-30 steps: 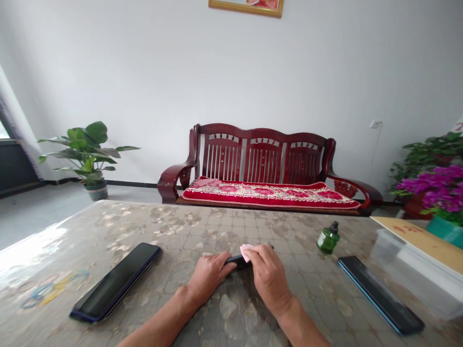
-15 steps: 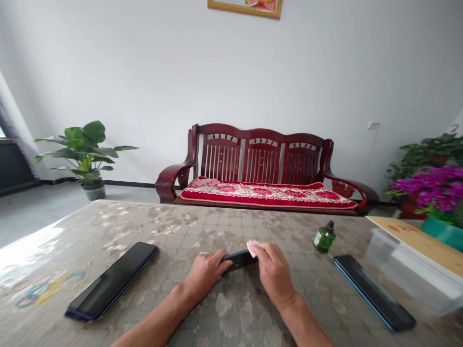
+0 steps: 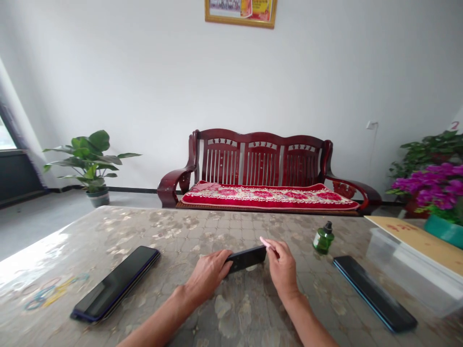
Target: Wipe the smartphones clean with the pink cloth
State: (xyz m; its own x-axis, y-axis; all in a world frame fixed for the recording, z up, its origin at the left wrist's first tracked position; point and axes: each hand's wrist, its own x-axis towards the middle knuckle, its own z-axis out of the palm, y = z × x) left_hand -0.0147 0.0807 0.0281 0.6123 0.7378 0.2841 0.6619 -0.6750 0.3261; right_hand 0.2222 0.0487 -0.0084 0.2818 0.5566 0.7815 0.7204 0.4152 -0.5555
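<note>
A dark smartphone [image 3: 248,259] is tilted on its long edge above the table, its left end gripped by my left hand [image 3: 211,269]. My right hand [image 3: 282,267] is closed on a small pink cloth [image 3: 265,242] at the phone's right end, thumb and fingers pinched together. Most of the cloth is hidden in the fingers. Further left lies a second black phone [image 3: 117,283] with a dark blue edge, possibly stacked on another. A third phone [image 3: 374,293] with a light blue edge rests to the right of my right hand.
A green bottle [image 3: 323,239] with a black cap stands at right. Beside it is a clear plastic box [image 3: 408,270] with a tan folder [image 3: 419,241] on top. Coloured rubber bands [image 3: 52,293] lie at far left. A wooden bench [image 3: 260,159] stands beyond the patterned table [image 3: 173,231].
My right hand with the pink cloth has moved right, to the phone's end, baring more of the phone. My left hand keeps its hold. The view has tipped slightly upward.
</note>
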